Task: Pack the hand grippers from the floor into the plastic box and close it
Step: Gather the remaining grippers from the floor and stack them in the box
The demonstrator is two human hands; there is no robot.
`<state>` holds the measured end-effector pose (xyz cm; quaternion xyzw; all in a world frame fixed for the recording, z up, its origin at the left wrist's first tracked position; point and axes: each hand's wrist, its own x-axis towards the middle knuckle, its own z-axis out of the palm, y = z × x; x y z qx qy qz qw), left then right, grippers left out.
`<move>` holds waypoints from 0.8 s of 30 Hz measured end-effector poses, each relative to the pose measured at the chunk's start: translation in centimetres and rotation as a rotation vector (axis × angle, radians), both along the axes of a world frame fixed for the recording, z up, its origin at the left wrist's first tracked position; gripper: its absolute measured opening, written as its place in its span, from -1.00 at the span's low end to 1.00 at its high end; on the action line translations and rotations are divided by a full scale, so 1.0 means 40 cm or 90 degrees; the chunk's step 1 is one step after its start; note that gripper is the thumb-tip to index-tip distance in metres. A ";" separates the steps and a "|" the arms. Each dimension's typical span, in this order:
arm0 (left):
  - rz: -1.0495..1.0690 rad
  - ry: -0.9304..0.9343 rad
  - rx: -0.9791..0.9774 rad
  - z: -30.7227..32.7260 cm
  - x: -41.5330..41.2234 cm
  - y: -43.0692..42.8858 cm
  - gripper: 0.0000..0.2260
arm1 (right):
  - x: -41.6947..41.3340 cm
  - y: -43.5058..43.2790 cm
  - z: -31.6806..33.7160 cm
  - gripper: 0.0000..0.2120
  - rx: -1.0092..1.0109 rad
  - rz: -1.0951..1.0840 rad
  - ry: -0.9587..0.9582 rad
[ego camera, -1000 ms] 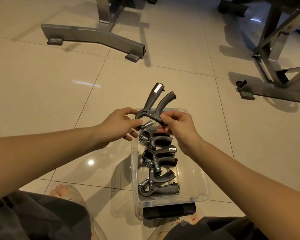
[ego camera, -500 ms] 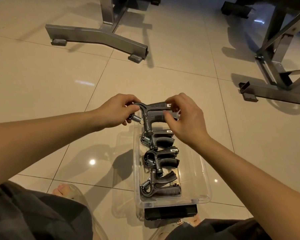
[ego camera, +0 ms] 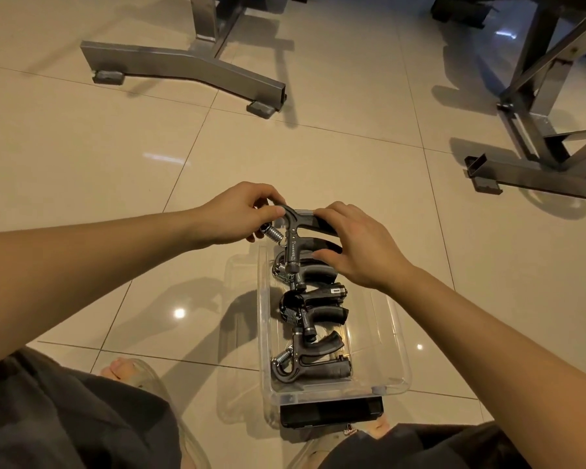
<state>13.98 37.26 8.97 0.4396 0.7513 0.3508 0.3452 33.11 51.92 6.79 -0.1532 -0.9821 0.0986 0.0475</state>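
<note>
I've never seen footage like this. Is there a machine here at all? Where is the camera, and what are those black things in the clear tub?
There is no machine here, only a person's two bare arms. The one picture comes from a wide-angle camera worn on the person's head. It looks forward and down, which is why the arms reach in from the bottom corners.

The left hand and the right hand together hold a black hand gripper, a spring-loaded trainer that you squeeze. They hold it over the far end of a clear plastic box, which stands on the tiled floor. Inside it three more hand grippers already lie in a row. The box has no lid on it yet. Further off stand metal frames.
</note>
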 end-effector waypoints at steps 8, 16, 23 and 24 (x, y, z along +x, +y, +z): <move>-0.061 0.208 -0.130 -0.118 -0.007 -0.013 -0.70 | 0.025 0.033 -0.051 -0.44 0.003 -0.055 -0.085; -0.238 0.419 -0.250 -0.164 -0.006 -0.024 0.10 | 0.047 0.007 -0.152 -0.44 -0.010 -0.051 -0.216; -0.296 0.438 -0.262 -0.156 -0.002 -0.028 0.27 | 0.022 0.033 -0.227 -0.45 -0.018 -0.059 -0.266; -0.293 0.435 -0.256 -0.158 -0.004 -0.028 0.28 | 0.009 0.041 -0.237 -0.47 -0.009 -0.049 -0.272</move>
